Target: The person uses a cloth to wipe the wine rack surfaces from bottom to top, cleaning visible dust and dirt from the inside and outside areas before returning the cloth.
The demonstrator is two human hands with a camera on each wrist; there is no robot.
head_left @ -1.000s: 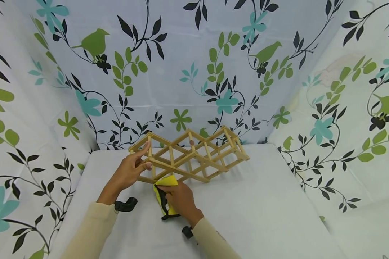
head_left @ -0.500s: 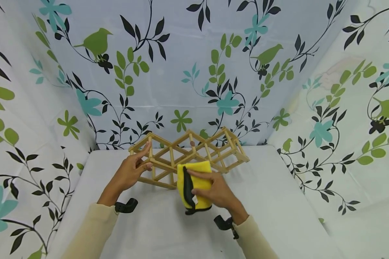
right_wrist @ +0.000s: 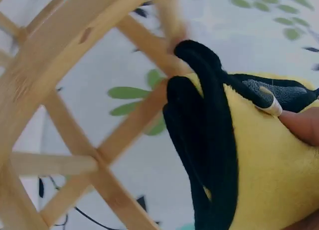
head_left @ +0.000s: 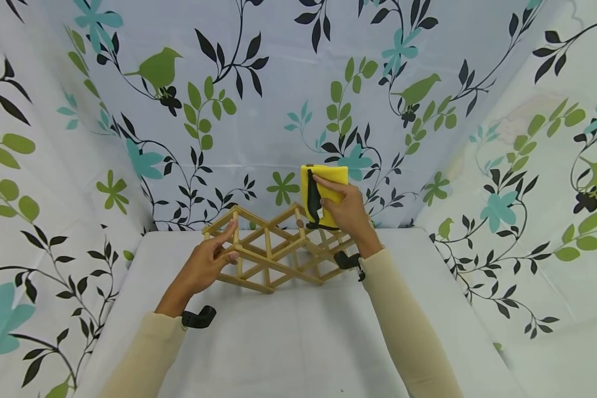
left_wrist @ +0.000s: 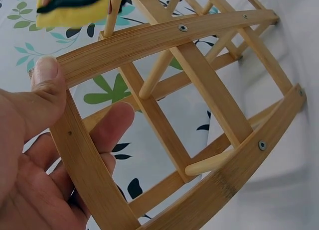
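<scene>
Wooden lattice rack (head_left: pixel 267 243) is observed at centre of head frame, on white surface (head_left: pixel 288 342); left hand's (head_left: pixel 205 266) grip is clamped on its end slat. Black-trimmed yellow cloth (right_wrist: pixel 264 160) is pinched by right hand (head_left: pixel 347 209), right of centre; cloth-rack contact cannot be told.

Pale walls (head_left: pixel 263 132) printed with birds (head_left: pixel 159 69) and leafy sprigs (head_left: pixel 194 95) enclose what seems a white-covered table (head_left: pixel 278 342).
</scene>
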